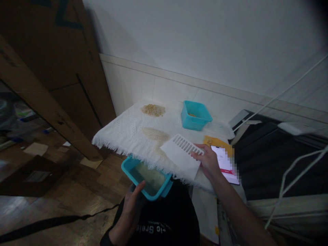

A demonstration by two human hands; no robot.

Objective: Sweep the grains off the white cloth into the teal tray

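My left hand (132, 205) is closed on the near rim of a teal plastic tub (153, 195), held below the table's front edge. Pale, rice-like grain (151, 175) covers part of its bottom. In my right hand (207, 159) is a white slotted plastic piece (188, 145), pinched at its right end over the table. A flat white sheet (176, 157) shows under it. Just left of that, a pale heap of grain (156, 135) lies on the white fringed cloth (125, 126). Farther back is a heap of yellowish kernels (153, 110).
A second teal tub (196, 118) with some yellowish kernels stands at the back, near the wall. A lit phone (222, 164) lies on the right beside a yellow-orange packet (210, 140). White cables (289, 82) run at right. Large cardboard boxes (58, 68) stand at left.
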